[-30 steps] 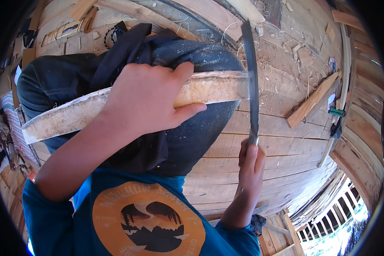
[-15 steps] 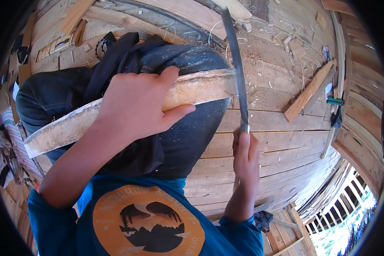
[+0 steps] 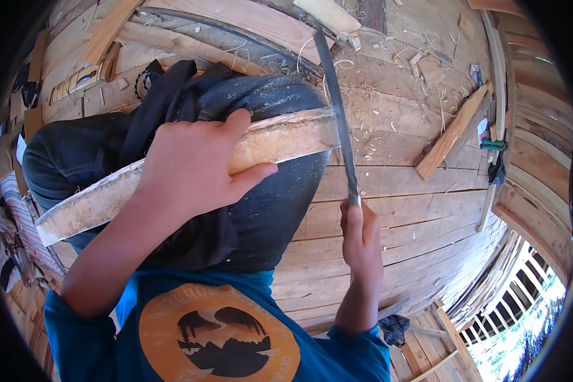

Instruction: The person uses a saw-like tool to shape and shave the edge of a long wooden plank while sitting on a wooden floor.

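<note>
A long, slightly curved piece of pale wood point(image 3: 286, 137) with rough, bark-like edges lies slantwise across my dark-trousered legs. Over its middle my left hand point(image 3: 191, 159) is closed, thumb along the near edge and fingers mostly hidden behind it. My right hand point(image 3: 361, 235) wraps round the handle of a long, narrow steel blade that looks like a machete point(image 3: 339, 105). The blade points away from me, narrow side up. It crosses the right end of the wood and appears to touch it, just past my knee.
Shavings and chips point(image 3: 430, 70) litter the plank floor point(image 3: 388, 216) ahead. A thick wooden block point(image 3: 455, 130) lies to the right, near the wall point(image 3: 544, 165). Long boards point(image 3: 248, 19) rest at the far side. Striped cloth point(image 3: 19, 204) is at the left.
The whole view has shifted slightly. The blade's tip has come a little nearer and to the left, still crossing the wood's end. My left hand keeps its hold on the wood.
</note>
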Demonstrator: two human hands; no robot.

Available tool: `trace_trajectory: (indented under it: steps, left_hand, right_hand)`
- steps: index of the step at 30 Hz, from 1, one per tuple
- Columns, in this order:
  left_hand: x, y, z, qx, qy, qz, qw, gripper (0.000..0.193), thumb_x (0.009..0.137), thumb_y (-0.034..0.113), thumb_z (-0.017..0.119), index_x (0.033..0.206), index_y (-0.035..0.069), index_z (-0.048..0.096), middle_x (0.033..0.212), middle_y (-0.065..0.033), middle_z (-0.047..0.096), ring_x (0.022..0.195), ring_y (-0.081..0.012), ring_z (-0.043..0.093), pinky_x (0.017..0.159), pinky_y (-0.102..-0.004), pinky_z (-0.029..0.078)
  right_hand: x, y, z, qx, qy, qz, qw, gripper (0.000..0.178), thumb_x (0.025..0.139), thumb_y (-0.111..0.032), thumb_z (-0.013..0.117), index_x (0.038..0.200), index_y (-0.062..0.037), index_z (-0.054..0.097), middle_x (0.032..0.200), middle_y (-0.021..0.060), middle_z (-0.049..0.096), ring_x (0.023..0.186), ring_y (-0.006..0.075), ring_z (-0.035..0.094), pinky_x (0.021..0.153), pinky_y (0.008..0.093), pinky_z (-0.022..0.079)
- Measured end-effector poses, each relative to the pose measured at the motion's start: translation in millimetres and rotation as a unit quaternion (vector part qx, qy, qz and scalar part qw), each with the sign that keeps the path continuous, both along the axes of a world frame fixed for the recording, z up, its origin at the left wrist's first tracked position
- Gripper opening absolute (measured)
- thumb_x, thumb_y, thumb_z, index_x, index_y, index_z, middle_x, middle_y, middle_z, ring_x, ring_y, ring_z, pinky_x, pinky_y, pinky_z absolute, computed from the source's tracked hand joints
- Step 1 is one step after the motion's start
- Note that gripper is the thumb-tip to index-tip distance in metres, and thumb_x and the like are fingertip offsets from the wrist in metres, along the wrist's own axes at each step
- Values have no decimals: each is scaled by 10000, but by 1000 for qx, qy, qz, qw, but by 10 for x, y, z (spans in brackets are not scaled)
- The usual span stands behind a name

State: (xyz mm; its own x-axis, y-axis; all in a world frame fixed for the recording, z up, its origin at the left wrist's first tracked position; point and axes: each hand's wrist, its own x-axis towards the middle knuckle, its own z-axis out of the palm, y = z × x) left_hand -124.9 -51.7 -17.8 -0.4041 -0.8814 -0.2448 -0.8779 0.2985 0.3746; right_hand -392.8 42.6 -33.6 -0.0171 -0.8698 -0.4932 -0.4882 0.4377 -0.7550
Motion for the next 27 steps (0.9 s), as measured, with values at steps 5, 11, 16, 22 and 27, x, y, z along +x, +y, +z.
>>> trace_trajectory:
  steps: [5,11,16,22,27]
  left_hand:
    - [27,-53,26,-17,-2,6,1000,547,777,540,723,971,52,573,613,-137,609,596,-323,648,537,-411,499]
    - [17,-34,9,19,-15,1,1000,549,773,527,731,984,44,578,618,-138,612,597,-323,649,540,-411,501]
    - [-2,-13,15,5,5,8,1000,535,779,525,727,960,44,577,616,-137,611,601,-329,651,545,-409,505]
    - [5,-60,66,7,2,7,1000,530,785,537,714,941,50,575,617,-134,615,601,-331,652,551,-408,510]
    - [2,-60,62,16,-2,-3,1000,535,797,550,695,941,49,577,614,-132,612,594,-330,648,549,-412,507]
  right_hand:
    - [132,-306,-58,-44,-4,5,999,503,1042,-460,342,792,-51,495,599,-36,376,529,59,323,474,259,243]
    - [-242,532,172,41,-11,-15,999,405,1035,-326,389,867,8,546,593,111,411,531,159,393,510,349,342]
    - [-38,90,74,8,-4,-4,1000,376,1033,-298,407,897,24,546,586,141,417,517,201,403,515,369,354]
    - [98,-351,-93,-26,-5,16,1000,362,1030,-282,419,937,42,550,591,162,421,520,223,397,520,385,355]
    - [-165,341,196,34,17,-2,999,374,1036,-281,393,885,25,546,594,132,405,547,182,397,522,377,342]
